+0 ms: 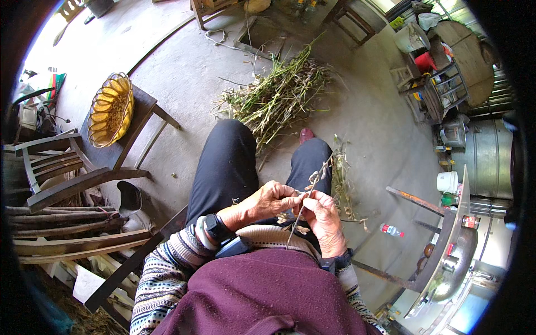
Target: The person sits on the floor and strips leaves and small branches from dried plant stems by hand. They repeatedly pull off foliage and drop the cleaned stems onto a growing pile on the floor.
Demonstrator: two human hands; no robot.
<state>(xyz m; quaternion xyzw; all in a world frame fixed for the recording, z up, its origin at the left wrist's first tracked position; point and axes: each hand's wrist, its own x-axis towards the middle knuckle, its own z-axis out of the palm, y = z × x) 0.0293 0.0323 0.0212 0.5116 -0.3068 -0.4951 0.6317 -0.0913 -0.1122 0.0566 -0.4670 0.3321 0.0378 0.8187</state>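
A thin dried bean stalk (298, 224) with tan pods (314, 178) slants across my lap, its upper end beyond my right knee. My right hand (325, 217) pinches it at mid-length between thumb and fingers. Meeting it from the left, my left hand (272, 200) has thumb and forefinger closed at the same spot on the stalk. Whether a pod lies between those fingertips is hidden. More stalks with pods (344, 180) lie to the right of my right knee. A big heap of green and brown bean plants (278, 94) rests on the floor past my feet.
At the left, a yellow woven basket (125, 94) holding small tan pieces stands on a wooden bench (144, 104). Nearby are a wooden chair (54, 161) and stacked poles (63, 217). A bottle (391, 230) lies on the floor at the right, near a table (450, 234).
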